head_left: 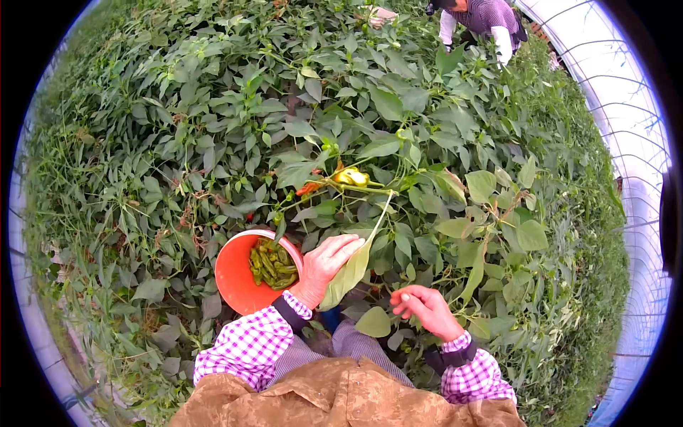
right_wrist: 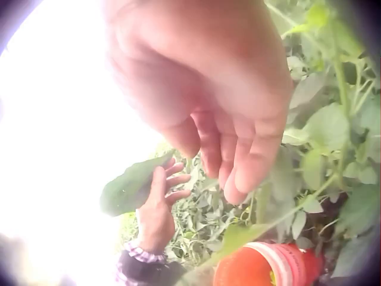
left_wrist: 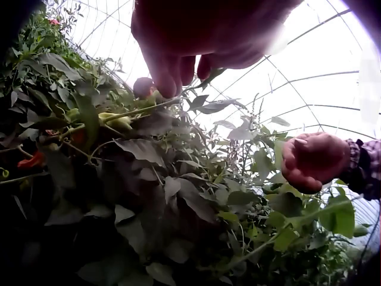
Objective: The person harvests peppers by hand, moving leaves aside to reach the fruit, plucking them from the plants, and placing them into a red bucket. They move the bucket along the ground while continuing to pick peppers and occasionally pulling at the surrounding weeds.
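Bucket (head_left: 233, 283) of orange-red plastic holds slender green peppers (head_left: 269, 265) beside the left hand (head_left: 329, 265), presumably for short reach; that hand's straight-fingered grip touches a broad green leaf (head_left: 350, 277), while the right hand (head_left: 428, 311), grip loosely curled, holds nothing.

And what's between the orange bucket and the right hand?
In the head view, the left hand and a big pale leaf lie between the bucket and right hand, plus smaller leaves.

Another person (head_left: 492, 18) bends near a ribbed plastic wall (head_left: 629, 117).
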The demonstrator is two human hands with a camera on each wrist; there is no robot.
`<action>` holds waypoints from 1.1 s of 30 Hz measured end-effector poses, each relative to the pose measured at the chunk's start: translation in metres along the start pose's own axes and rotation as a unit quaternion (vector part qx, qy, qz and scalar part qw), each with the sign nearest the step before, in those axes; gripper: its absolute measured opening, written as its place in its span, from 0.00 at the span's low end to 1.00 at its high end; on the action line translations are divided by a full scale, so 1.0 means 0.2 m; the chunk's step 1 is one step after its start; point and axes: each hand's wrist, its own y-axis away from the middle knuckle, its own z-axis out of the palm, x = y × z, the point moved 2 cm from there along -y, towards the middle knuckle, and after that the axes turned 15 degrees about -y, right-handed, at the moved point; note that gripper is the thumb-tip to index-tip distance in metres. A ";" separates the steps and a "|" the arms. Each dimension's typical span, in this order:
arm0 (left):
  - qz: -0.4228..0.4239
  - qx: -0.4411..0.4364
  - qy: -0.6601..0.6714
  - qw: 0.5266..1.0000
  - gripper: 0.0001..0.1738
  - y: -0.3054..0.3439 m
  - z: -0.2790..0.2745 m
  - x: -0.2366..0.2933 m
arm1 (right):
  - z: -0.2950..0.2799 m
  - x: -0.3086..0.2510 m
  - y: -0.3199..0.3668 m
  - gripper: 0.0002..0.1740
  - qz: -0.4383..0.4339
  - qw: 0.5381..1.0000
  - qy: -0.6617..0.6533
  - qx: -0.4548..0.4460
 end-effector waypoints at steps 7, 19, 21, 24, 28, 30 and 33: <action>-0.055 0.002 -0.013 0.998 0.23 0.12 -0.16 0.06 | -0.11 -0.02 -1.06 0.17 -0.113 0.986 0.016 0.120; -0.094 -0.021 -0.055 0.994 0.22 0.18 -0.29 0.14 | -0.13 -0.10 -1.15 0.18 -0.150 0.954 0.235 0.112; -0.104 -0.032 -0.039 0.993 0.23 0.16 -0.31 0.16 | -0.19 -0.13 -1.06 0.18 -0.074 0.991 0.075 0.083; -0.096 -0.039 -0.023 0.994 0.24 0.12 -0.31 0.18 | -0.17 -0.18 -0.82 0.13 -0.005 0.999 -0.041 0.025; -0.078 -0.002 -0.018 0.997 0.24 0.05 -0.31 0.18 | -0.19 -0.17 -0.60 0.15 -0.009 0.967 -0.256 0.014; -0.108 0.014 0.009 0.994 0.22 0.05 -0.32 0.16 | -0.33 -0.28 -0.37 0.16 -0.109 0.945 -0.307 0.040; -0.146 0.022 0.110 0.983 0.16 0.01 -0.32 0.08 | -0.46 -0.41 0.07 0.17 -0.140 0.964 -0.217 0.070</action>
